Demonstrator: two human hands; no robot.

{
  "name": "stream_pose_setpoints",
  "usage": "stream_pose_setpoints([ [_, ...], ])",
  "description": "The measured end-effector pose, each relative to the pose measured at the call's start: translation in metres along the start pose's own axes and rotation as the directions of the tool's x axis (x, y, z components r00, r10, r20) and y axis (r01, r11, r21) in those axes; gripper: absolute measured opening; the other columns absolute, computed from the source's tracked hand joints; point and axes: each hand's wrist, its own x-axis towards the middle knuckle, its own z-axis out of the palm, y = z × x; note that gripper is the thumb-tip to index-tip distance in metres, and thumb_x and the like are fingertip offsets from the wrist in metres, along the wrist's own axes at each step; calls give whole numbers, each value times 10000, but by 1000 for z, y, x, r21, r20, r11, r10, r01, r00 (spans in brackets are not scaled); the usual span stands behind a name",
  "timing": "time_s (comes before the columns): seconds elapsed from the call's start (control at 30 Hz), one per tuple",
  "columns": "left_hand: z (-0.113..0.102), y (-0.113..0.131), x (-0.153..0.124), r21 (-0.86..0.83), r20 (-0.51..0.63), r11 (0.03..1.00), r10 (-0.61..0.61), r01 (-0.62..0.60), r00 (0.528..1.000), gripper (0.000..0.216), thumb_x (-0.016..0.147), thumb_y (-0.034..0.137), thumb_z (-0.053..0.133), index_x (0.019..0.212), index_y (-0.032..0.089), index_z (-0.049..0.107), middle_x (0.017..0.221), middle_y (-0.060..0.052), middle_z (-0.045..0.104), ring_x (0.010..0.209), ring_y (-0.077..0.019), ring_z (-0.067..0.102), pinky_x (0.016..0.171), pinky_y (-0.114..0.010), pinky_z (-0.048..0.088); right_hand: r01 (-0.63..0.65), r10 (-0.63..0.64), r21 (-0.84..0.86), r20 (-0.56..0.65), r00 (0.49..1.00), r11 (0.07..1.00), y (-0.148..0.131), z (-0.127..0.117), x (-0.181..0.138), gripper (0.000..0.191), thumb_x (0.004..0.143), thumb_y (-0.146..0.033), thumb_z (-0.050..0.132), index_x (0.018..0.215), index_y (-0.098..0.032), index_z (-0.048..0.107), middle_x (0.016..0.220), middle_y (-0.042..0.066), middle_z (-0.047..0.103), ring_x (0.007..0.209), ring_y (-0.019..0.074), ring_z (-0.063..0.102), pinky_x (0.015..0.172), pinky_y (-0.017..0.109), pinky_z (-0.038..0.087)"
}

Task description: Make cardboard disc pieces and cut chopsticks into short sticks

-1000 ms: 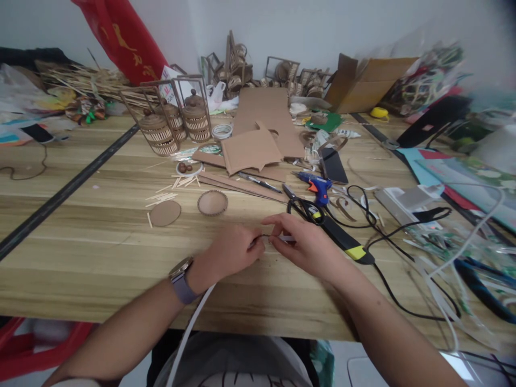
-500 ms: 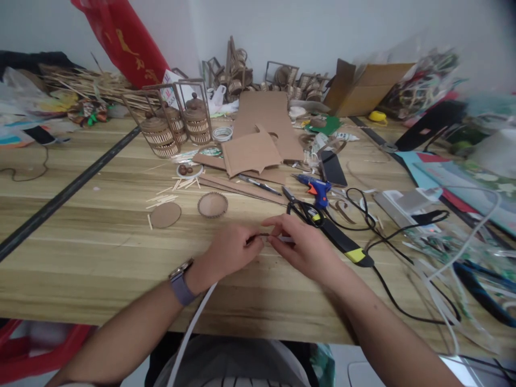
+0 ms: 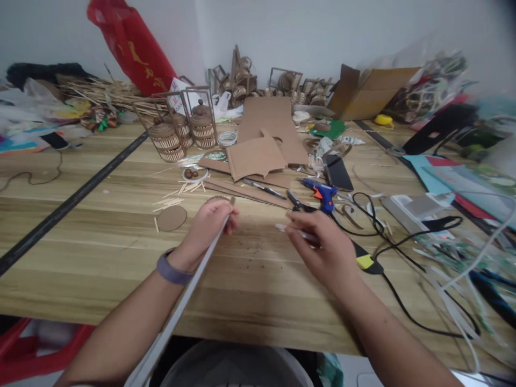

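Pinching strip [image 3: 186,293], L hand [image 3: 207,228]; sliver [image 3: 287,229], R hand [image 3: 326,250].

Left hand [image 3: 209,223], right hand [image 3: 322,250]: pinched, apart.

one head-worn view, looking forward and down across the table [image 3: 100,242]; left hand [image 3: 209,226] and right hand [image 3: 327,252] sit close below it, the wall [image 3: 322,32] far behind.

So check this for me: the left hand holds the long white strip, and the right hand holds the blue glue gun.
Not quite. The left hand does hold the strip, but the right hand pinches only a small white piece. The glue gun lies on the table just beyond that hand, untouched, as the head view shows.
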Motion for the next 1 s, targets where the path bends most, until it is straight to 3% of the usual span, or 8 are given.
stream_pose_setpoints([
  [0.13, 9, 2, -6, -28, 178, 1000, 5, 0, 984, 236, 846, 334, 464, 794, 146, 598, 554, 23, 586, 429, -86, 468, 427, -196, 337, 251, -266, 87, 292, 919, 964, 0, 27, -6, 175, 922, -177, 495, 944, -197, 667, 857, 82, 662, 795, 195, 606, 704, 310, 497],
  [0.23, 12, -4, -7, -50, 306, 999, -6, 22, 952, 316, 866, 405, 491, 925, 122, 621, 609, 22, 579, 434, -69, 440, 431, -196, 315, 151, -291, 298, 510, 810, 942, 0, 42, -10, 86, 876, -161, 588, 900, -180, 669, 932, 79, 656, 884, 185, 604, 771, 292, 500],
  [0.33, 11, -13, -5, -54, 384, 998, -1, 23, 923, 401, 877, 469, 493, 1000, 113, 633, 649, 14, 563, 456, -62, 410, 444, -202, 294, -14, -215, 371, 568, 794, 928, 1, 47, -12, 64, 866, -171, 608, 905, -181, 658, 907, 56, 660, 864, 165, 608, 762, 271, 495],
  [0.53, 13, -22, -6, -151, 375, 984, -31, 94, 926, 436, 850, 499, 550, 1031, 117, 658, 686, -4, 569, 507, -70, 393, 468, -211, 258, -271, 171, 264, 347, 922, 925, 8, 46, -8, 76, 861, -253, 577, 853, -187, 614, 678, -10, 599, 581, 121, 520, 549, 233, 423],
  [0.63, 16, -22, -9, -214, 431, 964, -54, 160, 901, 508, 826, 492, 600, 1176, 125, 590, 665, 4, 583, 491, -65, 385, 469, -208, 246, -294, 235, 300, 216, 948, 907, 15, 43, -5, 200, 833, -338, 641, 955, -190, 581, 689, -16, 569, 585, 129, 521, 549, 247, 435],
  [0.77, 20, -23, -12, -230, 542, 956, -31, 184, 840, 475, 828, 482, 617, 1148, 133, 572, 662, 12, 597, 478, -55, 376, 465, -207, 242, -61, 23, 272, 140, 990, 960, 17, 38, -4, 93, 863, -251, 625, 946, -209, 623, 749, 8, 578, 651, 142, 538, 607, 269, 459],
  [0.87, 22, -21, -14, -188, 595, 962, -47, 196, 802, 386, 860, 515, 556, 896, 134, 608, 651, 6, 599, 466, -50, 368, 458, -212, 236, 131, -171, 299, 111, 979, 945, 12, 34, -4, 83, 893, -166, 575, 879, -216, 640, 799, 33, 626, 754, 161, 584, 673, 288, 487],
  [1.0, 19, -15, -16, -74, 618, 973, -129, 220, 775, 423, 857, 538, 526, 697, 147, 561, 535, 22, 541, 436, -59, 337, 441, -222, 223, 202, -238, 275, 104, 966, 940, 10, 26, -2, 97, 900, -190, 590, 921, -232, 675, 859, 44, 649, 820, 169, 617, 723, 294, 505],
])
